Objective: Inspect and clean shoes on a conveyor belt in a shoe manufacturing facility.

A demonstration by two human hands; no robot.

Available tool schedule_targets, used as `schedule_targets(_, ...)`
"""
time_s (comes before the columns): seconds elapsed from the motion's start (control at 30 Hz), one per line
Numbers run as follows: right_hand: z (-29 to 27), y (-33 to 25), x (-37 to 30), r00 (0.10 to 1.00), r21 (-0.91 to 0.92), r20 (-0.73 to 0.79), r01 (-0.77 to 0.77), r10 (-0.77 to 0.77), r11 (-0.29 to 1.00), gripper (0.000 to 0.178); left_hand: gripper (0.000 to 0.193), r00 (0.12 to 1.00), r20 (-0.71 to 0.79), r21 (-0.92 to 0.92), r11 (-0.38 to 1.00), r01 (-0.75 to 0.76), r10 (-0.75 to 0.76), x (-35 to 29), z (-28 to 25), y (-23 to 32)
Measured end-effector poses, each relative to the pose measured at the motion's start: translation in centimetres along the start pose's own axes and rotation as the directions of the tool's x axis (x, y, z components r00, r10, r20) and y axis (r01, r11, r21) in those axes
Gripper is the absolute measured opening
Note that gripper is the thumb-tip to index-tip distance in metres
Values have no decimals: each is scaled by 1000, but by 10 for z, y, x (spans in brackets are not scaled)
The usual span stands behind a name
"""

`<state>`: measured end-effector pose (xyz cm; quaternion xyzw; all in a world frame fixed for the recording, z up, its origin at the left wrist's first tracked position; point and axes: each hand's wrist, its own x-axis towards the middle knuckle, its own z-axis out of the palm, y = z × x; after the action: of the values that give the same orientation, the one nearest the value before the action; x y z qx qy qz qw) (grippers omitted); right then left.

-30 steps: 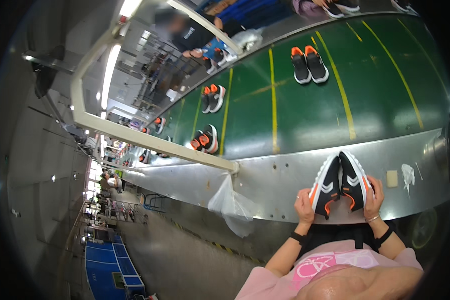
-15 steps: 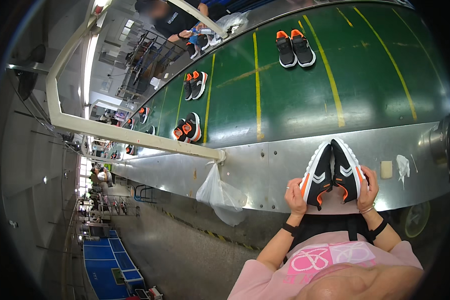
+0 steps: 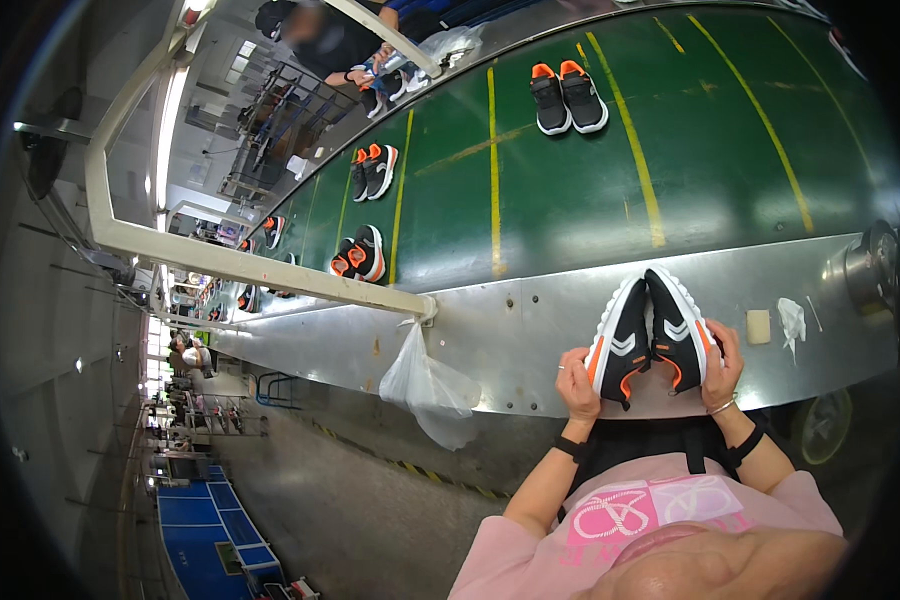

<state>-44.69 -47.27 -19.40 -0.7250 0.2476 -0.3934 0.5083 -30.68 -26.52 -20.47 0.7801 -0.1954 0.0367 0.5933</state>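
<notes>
A pair of black sneakers with white soles and orange trim stands toe to toe over the metal ledge at my front. My left hand point(image 3: 578, 385) grips the heel side of the left sneaker point(image 3: 625, 338). Around the outer heel of the right sneaker point(image 3: 676, 335) my right hand point(image 3: 724, 366) is closed. The toes lean together and point away from me, and the heels spread apart toward my body. Both sneakers are tilted, so their outer white soles show.
Beyond the metal ledge point(image 3: 530, 345) runs a green conveyor belt point(image 3: 560, 200) carrying several sneaker pairs point(image 3: 568, 98). A beige block point(image 3: 758, 327) and a crumpled white scrap point(image 3: 792, 325) lie right of my hands. A clear plastic bag point(image 3: 425, 390) hangs from a pale metal frame point(image 3: 270, 275). Across the belt, a person point(image 3: 330, 45) handles shoes.
The whole view has shifted slightly left. Both hands keep their grip, while the toes of the sneakers have tipped a little. Part of another shoe now shows at the far right of the belt.
</notes>
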Motion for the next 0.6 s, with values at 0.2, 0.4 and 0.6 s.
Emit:
schedule_targets(0.2, -3, -3, -1, 1000, -12, 2, 5, -5, 1000, 33, 37, 1000, -18, 2, 1000, -18, 18, -2, 1, 0)
schedule_targets(0.4, -6, -2, -3, 1000, -9, 31, 7, -6, 1000, 34, 34, 999, -32, 11, 999, -32, 33, -3, 1, -4)
schedule_targets(0.6, -5, -2, -3, 1000, -19, 27, 7, -7, 1000, 33, 33, 998, -40, 27, 999, -43, 44, -2, 2, -3)
